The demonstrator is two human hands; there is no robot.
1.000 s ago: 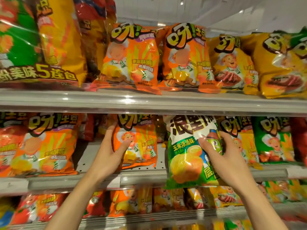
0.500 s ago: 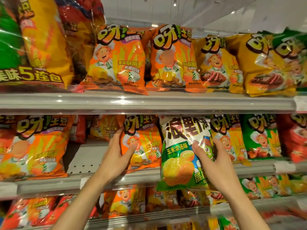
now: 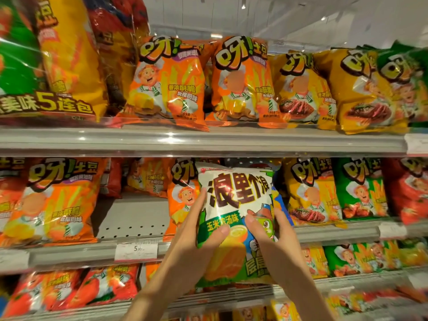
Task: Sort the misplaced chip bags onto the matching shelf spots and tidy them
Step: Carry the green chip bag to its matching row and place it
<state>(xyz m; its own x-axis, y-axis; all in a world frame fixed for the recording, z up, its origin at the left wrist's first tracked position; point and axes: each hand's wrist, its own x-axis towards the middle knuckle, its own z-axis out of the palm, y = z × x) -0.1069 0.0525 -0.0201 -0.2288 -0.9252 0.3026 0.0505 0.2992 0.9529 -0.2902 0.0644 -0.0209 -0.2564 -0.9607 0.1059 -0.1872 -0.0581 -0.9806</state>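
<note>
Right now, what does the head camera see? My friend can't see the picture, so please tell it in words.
Two hands, left hand and right hand, hold a green and white chip bag in front of the middle shelf of a snack display. Orange, yellow, green and red chip bags fill the shelves around it, with a bare gap on the shelf left of the hands.

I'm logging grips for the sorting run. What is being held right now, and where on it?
The green-and-white bag, held by both hands: left hand on its left edge, right hand on its right edge, thumbs across the front.
</note>
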